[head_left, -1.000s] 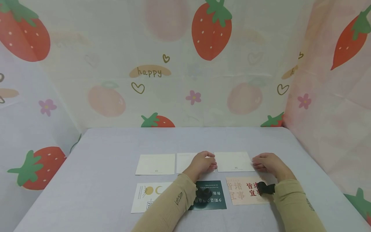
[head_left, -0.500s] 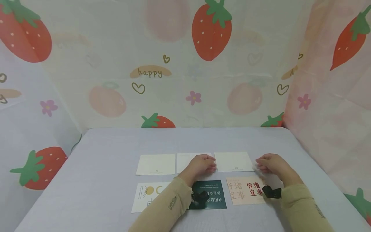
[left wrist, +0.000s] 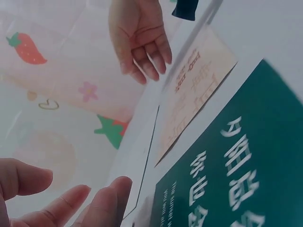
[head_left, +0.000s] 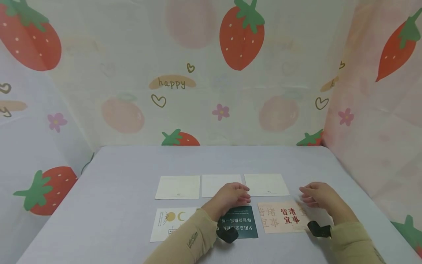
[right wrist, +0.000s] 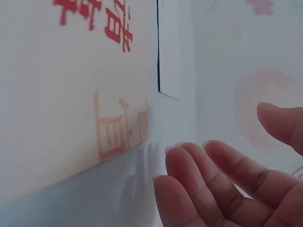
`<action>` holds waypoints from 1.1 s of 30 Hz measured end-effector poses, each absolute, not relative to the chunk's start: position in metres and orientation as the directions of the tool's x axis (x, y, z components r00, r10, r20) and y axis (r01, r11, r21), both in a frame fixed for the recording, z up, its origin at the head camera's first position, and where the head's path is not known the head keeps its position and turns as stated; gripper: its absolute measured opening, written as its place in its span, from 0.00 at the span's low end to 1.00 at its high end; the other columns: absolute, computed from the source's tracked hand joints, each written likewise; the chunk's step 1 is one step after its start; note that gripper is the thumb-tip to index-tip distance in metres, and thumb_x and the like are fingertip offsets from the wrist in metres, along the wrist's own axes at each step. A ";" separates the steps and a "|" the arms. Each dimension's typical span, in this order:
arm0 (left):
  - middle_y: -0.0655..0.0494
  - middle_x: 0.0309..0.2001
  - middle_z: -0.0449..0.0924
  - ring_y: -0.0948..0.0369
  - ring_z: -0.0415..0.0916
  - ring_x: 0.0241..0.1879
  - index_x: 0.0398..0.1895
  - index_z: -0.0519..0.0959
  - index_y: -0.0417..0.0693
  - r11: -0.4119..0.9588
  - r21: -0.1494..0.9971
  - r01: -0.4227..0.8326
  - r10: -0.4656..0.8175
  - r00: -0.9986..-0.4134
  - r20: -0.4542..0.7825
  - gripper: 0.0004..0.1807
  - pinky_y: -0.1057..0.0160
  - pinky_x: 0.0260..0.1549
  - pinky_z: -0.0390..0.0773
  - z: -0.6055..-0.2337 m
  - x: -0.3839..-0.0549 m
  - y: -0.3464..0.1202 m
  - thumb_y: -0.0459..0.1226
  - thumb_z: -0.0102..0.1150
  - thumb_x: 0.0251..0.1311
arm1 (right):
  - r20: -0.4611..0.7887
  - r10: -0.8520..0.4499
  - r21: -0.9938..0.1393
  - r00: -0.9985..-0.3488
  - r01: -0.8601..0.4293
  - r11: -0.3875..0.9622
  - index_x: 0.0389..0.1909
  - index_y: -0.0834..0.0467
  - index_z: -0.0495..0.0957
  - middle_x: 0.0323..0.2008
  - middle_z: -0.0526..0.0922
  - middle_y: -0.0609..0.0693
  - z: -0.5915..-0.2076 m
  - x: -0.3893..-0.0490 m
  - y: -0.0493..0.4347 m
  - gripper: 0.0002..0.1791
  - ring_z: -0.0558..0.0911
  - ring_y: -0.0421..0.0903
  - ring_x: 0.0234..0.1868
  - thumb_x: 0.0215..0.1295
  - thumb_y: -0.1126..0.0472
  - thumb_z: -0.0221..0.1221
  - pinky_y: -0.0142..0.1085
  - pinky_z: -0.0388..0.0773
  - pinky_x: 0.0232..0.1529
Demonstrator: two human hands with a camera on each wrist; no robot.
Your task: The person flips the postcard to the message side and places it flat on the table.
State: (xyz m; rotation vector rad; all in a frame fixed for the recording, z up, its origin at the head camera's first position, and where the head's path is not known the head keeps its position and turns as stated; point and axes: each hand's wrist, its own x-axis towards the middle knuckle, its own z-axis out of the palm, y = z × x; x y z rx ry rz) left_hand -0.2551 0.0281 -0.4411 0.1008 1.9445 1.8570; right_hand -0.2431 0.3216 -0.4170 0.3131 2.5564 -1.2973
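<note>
Two rows of cards lie flat on the table. In the head view, my left hand (head_left: 229, 198) hovers over the gap between the blank middle card (head_left: 212, 183) and the dark green card (head_left: 245, 220), its fingers loosely bent around nothing. My right hand (head_left: 321, 198) is off to the right of the blank right card (head_left: 266, 184) and the peach card with red characters (head_left: 280, 218). Its fingers are relaxed and hold nothing, as the right wrist view also shows. My left sleeve partly covers the white sun-and-moon card (head_left: 165, 218) and the green card.
Another blank card (head_left: 178, 187) lies at the left end of the far row. A black wrist camera (head_left: 227, 234) sits at the left cuff, another black camera (head_left: 319, 230) at the right. A strawberry-patterned curtain (head_left: 132, 73) surrounds the white tabletop (head_left: 108, 205).
My right hand has moved right and toward me, away from the blank right card. My left hand has come slightly toward me. The cards stay in place.
</note>
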 end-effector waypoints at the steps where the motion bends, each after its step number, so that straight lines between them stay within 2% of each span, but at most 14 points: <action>1: 0.49 0.32 0.79 0.59 0.78 0.32 0.43 0.74 0.40 0.083 0.962 -0.259 0.363 -0.891 -0.271 0.13 0.65 0.32 0.77 -0.441 -0.253 0.029 0.34 0.52 0.55 | -0.323 0.073 -0.759 -0.943 0.305 0.575 0.44 0.71 0.66 0.34 0.78 0.58 -0.417 -0.241 0.323 0.27 0.78 0.44 0.31 0.59 0.49 0.52 0.37 0.76 0.34; 11: 0.46 0.33 0.79 0.57 0.78 0.32 0.43 0.74 0.38 0.050 0.950 -0.308 0.427 -0.853 -0.299 0.13 0.66 0.32 0.77 -0.442 -0.236 0.032 0.31 0.52 0.53 | -0.383 0.109 -0.747 -0.917 0.377 0.548 0.45 0.70 0.66 0.33 0.79 0.55 -0.419 -0.227 0.326 0.29 0.78 0.44 0.30 0.57 0.47 0.53 0.38 0.76 0.33; 33: 0.44 0.34 0.78 0.54 0.78 0.33 0.43 0.73 0.38 0.005 0.924 -0.383 0.507 -0.795 -0.332 0.13 0.63 0.32 0.77 -0.444 -0.222 0.033 0.34 0.50 0.55 | -0.390 0.115 -0.777 -0.913 0.394 0.491 0.42 0.70 0.67 0.29 0.80 0.53 -0.426 -0.218 0.331 0.28 0.79 0.45 0.29 0.56 0.47 0.54 0.37 0.77 0.33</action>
